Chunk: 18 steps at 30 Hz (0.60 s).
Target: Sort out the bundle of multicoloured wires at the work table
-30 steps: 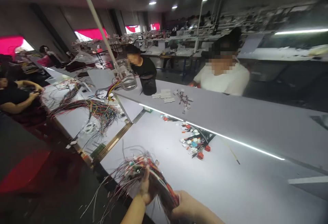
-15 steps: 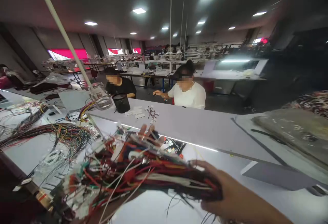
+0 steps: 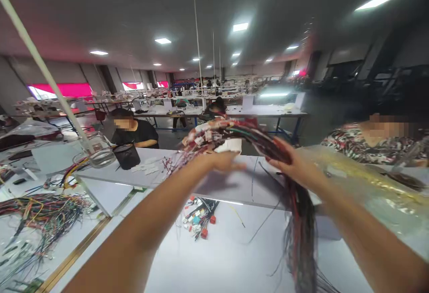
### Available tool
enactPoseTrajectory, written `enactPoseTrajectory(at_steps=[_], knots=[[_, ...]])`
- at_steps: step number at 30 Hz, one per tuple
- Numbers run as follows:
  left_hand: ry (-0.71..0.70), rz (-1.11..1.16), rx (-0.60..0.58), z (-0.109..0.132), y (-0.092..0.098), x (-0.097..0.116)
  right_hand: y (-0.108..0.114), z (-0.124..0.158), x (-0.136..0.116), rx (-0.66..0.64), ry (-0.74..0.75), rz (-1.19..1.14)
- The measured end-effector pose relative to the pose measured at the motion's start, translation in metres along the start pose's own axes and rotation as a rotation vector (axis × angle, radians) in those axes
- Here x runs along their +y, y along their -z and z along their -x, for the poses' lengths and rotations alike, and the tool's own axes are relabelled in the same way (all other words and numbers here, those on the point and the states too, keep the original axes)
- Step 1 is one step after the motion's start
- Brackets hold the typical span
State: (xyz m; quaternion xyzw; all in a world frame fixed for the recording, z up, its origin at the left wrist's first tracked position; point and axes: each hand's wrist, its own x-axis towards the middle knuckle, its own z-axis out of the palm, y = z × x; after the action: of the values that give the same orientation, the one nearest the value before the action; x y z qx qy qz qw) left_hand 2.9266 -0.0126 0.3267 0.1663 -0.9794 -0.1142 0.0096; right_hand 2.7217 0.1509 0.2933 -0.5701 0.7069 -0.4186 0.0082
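Observation:
A thick bundle of wires (image 3: 301, 226) with connectors at its far end arches over the white shelf above the bench. My right hand (image 3: 291, 163) is wrapped round it near the top of the bend, and its dark wires hang down toward the bench. The white and reddish connector end (image 3: 204, 134) lies to the left. Just below that part is my left hand (image 3: 226, 161), blurred, its fingers stretched out to the right. Whether it touches the wires I cannot tell.
Several loose connectors (image 3: 197, 217) lie on the bench under the shelf. A black mesh cup (image 3: 126, 156) and a clear mug (image 3: 98, 152) stand at left. More wires (image 3: 43, 217) lie on the left bench; clear plastic (image 3: 368, 190) is at right. Co-workers sit beyond the shelf.
The wire bundle has been lifted from low in front of me up and forward over the shelf. My left hand has come into clear view, and the camera has turned right.

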Motion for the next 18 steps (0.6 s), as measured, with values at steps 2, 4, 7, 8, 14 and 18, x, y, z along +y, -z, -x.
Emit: enactPoseTrajectory(at_steps=[2,4,7,8,14,18], knots=[[-0.160,-0.020,-0.052,0.002,-0.057,0.003,-0.027,0.006,0.035,-0.046,-0.016,0.231],[-0.229,-0.035,0.048,0.012,-0.101,0.008,-0.047,0.013,0.059,-0.171,-0.046,0.312],[-0.199,-0.035,0.182,0.024,-0.125,0.015,-0.054,0.018,0.070,-0.240,-0.057,0.320],[-0.193,-0.033,0.196,0.026,-0.125,0.016,-0.053,0.019,0.070,-0.234,-0.051,0.315],[-0.205,-0.054,0.253,0.053,-0.128,0.018,-0.047,0.018,0.069,-0.259,-0.052,0.299],[-0.285,-0.070,0.304,0.106,-0.144,0.027,-0.050,0.017,0.076,-0.258,-0.039,0.301]])
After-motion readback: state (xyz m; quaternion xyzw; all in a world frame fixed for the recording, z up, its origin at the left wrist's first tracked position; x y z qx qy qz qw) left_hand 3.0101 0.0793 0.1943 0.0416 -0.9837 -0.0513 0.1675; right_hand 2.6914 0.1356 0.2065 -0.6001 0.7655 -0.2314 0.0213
